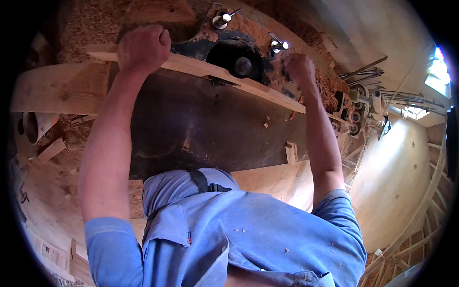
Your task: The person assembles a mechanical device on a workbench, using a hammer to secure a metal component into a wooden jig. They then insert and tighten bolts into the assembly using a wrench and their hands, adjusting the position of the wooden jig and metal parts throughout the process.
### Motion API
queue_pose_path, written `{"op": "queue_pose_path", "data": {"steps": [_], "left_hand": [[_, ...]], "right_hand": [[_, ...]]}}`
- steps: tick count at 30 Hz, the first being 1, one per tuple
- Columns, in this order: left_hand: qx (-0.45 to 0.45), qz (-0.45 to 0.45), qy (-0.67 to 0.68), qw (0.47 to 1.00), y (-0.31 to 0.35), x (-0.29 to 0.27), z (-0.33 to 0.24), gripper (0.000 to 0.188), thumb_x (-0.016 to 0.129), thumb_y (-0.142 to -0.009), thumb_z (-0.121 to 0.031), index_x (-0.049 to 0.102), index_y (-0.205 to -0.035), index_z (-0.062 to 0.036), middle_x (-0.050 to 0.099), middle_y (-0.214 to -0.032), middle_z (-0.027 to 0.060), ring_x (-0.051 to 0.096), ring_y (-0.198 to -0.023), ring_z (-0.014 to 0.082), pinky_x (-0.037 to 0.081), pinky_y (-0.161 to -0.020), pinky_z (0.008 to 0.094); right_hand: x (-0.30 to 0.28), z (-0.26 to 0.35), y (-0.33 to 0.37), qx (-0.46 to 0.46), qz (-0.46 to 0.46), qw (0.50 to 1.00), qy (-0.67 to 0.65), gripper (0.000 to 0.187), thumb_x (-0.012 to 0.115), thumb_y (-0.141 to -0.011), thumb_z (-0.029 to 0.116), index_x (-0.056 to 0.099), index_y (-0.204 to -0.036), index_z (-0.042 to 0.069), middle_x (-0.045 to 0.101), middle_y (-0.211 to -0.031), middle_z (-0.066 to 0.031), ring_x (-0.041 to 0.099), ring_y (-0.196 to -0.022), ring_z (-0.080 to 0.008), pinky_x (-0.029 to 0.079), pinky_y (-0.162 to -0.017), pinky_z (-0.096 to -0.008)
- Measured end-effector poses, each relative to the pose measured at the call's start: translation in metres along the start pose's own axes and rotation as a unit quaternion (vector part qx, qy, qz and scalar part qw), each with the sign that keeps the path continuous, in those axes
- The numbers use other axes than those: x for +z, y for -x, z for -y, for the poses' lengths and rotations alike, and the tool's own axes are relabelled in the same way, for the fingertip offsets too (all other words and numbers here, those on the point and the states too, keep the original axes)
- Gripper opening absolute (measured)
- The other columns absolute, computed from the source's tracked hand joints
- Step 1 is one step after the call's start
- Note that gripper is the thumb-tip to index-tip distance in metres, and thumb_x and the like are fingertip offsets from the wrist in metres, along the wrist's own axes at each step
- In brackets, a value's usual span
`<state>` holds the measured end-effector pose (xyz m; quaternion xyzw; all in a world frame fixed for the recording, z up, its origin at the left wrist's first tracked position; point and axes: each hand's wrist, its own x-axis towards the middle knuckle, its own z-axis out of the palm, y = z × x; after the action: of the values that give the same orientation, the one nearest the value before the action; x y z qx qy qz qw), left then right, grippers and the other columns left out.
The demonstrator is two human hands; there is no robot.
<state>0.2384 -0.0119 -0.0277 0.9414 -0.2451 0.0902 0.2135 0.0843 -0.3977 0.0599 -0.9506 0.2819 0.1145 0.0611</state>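
Note:
A long pale wooden strip (229, 79) lies slantwise across a dark metal machine table (205, 124). My left hand (143, 50) is closed over the strip near its left end, knuckles up. Beyond the strip, a round dark opening (220, 55) holds a spindle (243, 66) with a rounded metal top. My right hand (300, 69) is past the strip, fingers curled down beside a shiny clamp bolt (278, 46). What its fingers hold, if anything, is hidden. The right forearm crosses above the strip. Another clamp bolt (222, 20) stands farther left.
Reddish sawdust (267, 24) covers the machine's far side. At the left, a wide wooden board (62, 88) adjoins the table. Small offcuts (290, 153) lie at the table's near right edge. A roller unit (356, 115) and several thin rods (406, 98) are at the right.

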Motion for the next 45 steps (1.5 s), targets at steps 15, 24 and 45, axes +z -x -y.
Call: {"op": "queue_pose_path", "data": {"steps": [15, 24, 45], "left_hand": [[0.014, -0.013, -0.007, 1.000, -0.003, 0.001, 0.001, 0.029, 0.055, -0.097, -0.030, 0.068, -0.080, -0.0113, 0.071, -0.083, 0.0120, 0.069, -0.080, 0.0362, 0.057, -0.071, 0.0506], [0.010, 0.003, -0.009, 1.000, -0.004, 0.005, 0.002, 0.028, 0.054, -0.097, -0.030, 0.067, -0.081, -0.0108, 0.071, -0.085, 0.0118, 0.069, -0.084, 0.0361, 0.057, -0.074, 0.0504], [0.013, 0.003, 0.004, 1.000, -0.003, 0.001, 0.003, 0.029, 0.054, -0.096, -0.030, 0.068, -0.080, -0.0093, 0.072, -0.085, 0.0126, 0.070, -0.080, 0.0371, 0.057, -0.071, 0.0513]], "right_hand": [[-0.028, -0.026, -0.024, -0.126, 0.136, 0.968, 0.168, 0.032, 0.066, -0.077, 0.002, 0.077, -0.105, 0.013, 0.076, -0.103, -0.0147, 0.071, -0.099, -0.0355, 0.058, -0.086, -0.0480], [-0.027, 0.022, -0.046, -0.380, -0.129, 0.890, 0.218, 0.041, 0.062, -0.076, -0.008, 0.073, -0.114, 0.005, 0.070, -0.123, -0.0117, 0.059, -0.127, -0.0339, 0.051, -0.103, -0.0430], [-0.016, 0.015, -0.040, -0.340, -0.159, 0.900, 0.220, 0.055, 0.066, -0.075, -0.009, 0.069, -0.126, 0.011, 0.068, -0.132, -0.0057, 0.059, -0.128, -0.0321, 0.044, -0.111, -0.0444]]}}
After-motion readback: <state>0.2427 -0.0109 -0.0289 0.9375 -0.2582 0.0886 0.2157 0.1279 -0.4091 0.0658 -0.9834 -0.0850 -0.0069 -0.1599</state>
